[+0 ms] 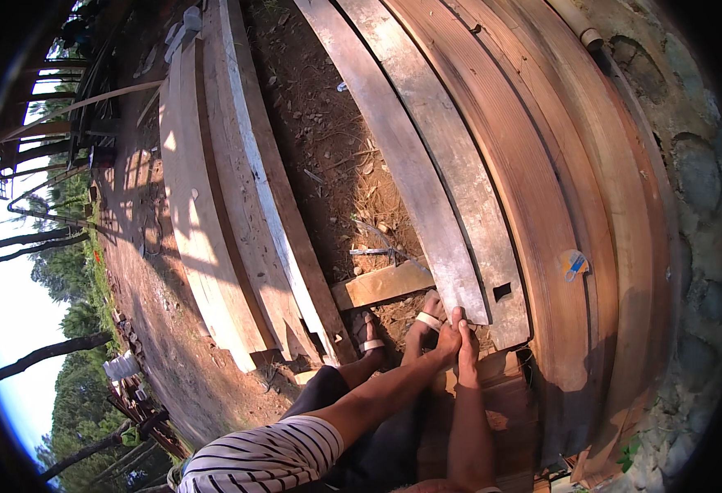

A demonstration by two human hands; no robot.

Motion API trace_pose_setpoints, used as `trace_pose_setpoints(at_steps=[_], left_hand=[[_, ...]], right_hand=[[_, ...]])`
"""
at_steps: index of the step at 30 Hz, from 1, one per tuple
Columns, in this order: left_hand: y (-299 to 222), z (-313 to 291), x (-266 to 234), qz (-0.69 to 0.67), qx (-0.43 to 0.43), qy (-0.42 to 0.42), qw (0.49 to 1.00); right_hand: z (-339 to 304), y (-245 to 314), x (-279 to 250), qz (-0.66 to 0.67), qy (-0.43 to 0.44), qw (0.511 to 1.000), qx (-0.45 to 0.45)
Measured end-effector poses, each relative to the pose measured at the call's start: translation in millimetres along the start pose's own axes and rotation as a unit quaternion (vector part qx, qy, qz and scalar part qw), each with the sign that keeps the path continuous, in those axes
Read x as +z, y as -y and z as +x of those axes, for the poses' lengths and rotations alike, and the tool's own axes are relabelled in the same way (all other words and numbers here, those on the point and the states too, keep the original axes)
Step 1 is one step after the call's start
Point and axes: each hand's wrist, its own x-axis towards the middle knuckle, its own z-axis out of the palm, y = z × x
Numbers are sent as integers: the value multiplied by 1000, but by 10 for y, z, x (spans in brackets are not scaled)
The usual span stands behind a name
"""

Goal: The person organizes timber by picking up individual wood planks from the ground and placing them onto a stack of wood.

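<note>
A long, pale, weathered plank (410,156) runs away from me, its near end by my feet. At that end my left hand (449,341) and my right hand (468,352) press side by side. Both are closed on the plank's end, thumbs on top; the other fingers are mostly hidden. Just to the right of this plank lies a second weathered plank (468,181) with a square hole near its end. A short wooden crosspiece (385,283) lies on the ground left of my hands.
Reddish-brown boards (500,164) lie in a row at the right, beside a stone wall (698,189). More planks (205,222) lie at the left. My sandalled feet (431,311) stand between the two groups. Dirt with dry twigs (369,222) shows between them.
</note>
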Motion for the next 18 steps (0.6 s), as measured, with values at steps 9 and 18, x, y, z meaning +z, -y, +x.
trace_pose_setpoints(at_steps=[9,18], left_hand=[[-861,-93,-550,35,2,96,995],[-572,229,-1502,152,-110,133,973]], right_hand=[[-160,249,356,-165,-57,982,-69],[87,-199,603,-402,-219,884,-94]])
